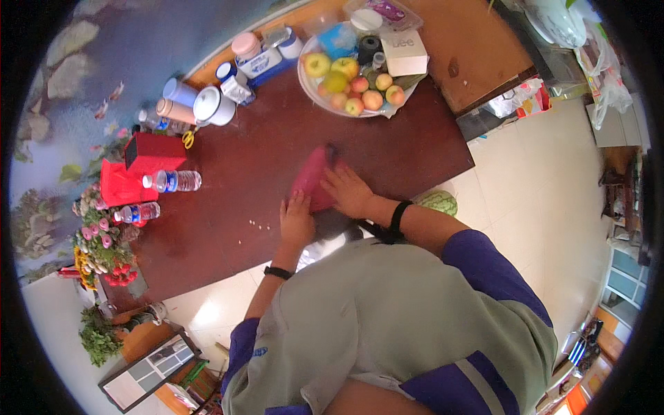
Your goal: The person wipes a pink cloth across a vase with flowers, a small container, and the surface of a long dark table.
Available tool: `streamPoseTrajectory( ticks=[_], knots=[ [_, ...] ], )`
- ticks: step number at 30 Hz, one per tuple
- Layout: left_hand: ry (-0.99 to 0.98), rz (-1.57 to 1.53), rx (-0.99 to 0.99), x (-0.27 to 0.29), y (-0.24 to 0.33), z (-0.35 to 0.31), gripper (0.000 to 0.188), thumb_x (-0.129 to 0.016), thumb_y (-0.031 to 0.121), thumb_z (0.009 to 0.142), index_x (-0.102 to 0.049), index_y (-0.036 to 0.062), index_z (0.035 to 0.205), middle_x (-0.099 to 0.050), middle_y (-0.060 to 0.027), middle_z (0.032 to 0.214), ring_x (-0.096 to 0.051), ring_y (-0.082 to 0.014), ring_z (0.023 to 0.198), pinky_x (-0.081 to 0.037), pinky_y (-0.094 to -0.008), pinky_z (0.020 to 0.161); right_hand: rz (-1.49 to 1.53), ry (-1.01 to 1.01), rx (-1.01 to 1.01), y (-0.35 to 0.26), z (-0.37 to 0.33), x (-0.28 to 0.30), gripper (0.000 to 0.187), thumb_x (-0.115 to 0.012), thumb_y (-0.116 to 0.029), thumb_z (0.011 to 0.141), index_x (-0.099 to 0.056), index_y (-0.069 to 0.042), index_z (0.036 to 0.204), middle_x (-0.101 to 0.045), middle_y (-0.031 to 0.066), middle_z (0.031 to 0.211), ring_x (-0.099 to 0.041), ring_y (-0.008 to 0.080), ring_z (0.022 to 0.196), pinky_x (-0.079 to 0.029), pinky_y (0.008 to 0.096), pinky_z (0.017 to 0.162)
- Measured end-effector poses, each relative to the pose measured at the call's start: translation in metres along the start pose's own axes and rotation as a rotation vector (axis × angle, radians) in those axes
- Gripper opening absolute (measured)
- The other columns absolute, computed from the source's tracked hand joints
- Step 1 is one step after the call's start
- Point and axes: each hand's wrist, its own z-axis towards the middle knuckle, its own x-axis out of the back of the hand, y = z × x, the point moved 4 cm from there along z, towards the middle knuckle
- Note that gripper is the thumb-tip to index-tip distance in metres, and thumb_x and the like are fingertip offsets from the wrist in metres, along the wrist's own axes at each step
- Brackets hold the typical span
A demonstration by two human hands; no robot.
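Note:
A magenta, cloth-like thing (310,177) with a dark piece at its far end lies on the dark red table, close to its near edge. Its kind is hard to make out, as it is slightly blurred. My left hand (297,220) rests on its lower left side, the fingers stretched out over it. On its right side lies my right hand (349,194), fingers spread and flat against the surface. Both hands touch the magenta thing from opposite sides. Part of it is hidden under the fingers.
A fruit tray (308,88) with a white box (404,54) stands at the back. A white enamel mug (214,106) and cups line the wall. Water bottles (173,181), a red box (153,153) and flowers (104,238) stand left. A watermelon (438,202) shows beyond the table edge.

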Motion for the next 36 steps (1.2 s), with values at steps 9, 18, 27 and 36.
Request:
streamPoseTrajectory(
  ticks=[9, 18, 27, 36],
  knots=[
    [-0.15, -0.083, -0.066, -0.002, 0.112, 0.082, 0.073, -0.065, 0.034, 0.071, -0.038, 0.0052, 0.132, -0.03, -0.0268, 0.139, -0.026, -0.0436, 0.129, -0.02, -0.0553, 0.105, 0.032, 0.103, -0.231, 0.089, -0.06, 0.043, 0.056, -0.058, -0.031, 0.078, -0.046, -0.005, 0.126, -0.033, 0.0172, 0.14, -0.032, 0.0372, 0.128, -0.02, 0.05, 0.108],
    [-0.279, 0.062, -0.564, -0.036, 0.226, 0.131, 0.075, -0.068, 0.038, 0.069, -0.041, 0.0036, 0.131, -0.024, -0.0298, 0.14, -0.02, -0.0435, 0.132, -0.019, -0.0549, 0.106, -0.189, -0.041, -0.589, 0.154, -0.162, 0.043, 0.057, -0.054, -0.029, 0.079, -0.044, 0.001, 0.126, -0.033, 0.0278, 0.136, -0.034, 0.0425, 0.125, -0.016, 0.0505, 0.109],
    [0.1, 0.265, -0.288, -0.051, 0.188, 0.177, 0.063, -0.054, 0.028, 0.079, -0.036, -0.002, 0.132, -0.024, -0.0242, 0.142, -0.024, -0.0381, 0.131, -0.023, -0.0514, 0.106, -0.069, 0.07, -0.647, 0.209, -0.068, 0.069, 0.07, -0.056, -0.024, 0.075, -0.029, 0.007, 0.132, -0.025, 0.0307, 0.139, -0.023, 0.0481, 0.129, -0.018, 0.0515, 0.108],
    [-0.008, 0.067, -0.23, -0.022, 0.214, 0.206, 0.059, -0.054, 0.022, 0.079, -0.038, -0.004, 0.129, -0.025, -0.0251, 0.141, -0.025, -0.0421, 0.129, -0.025, -0.0524, 0.104, 0.154, -0.017, -0.685, 0.245, -0.068, 0.103, 0.074, -0.058, -0.019, 0.074, -0.025, -0.002, 0.139, -0.025, 0.025, 0.142, -0.025, 0.0464, 0.129, -0.024, 0.049, 0.106]
  ],
)
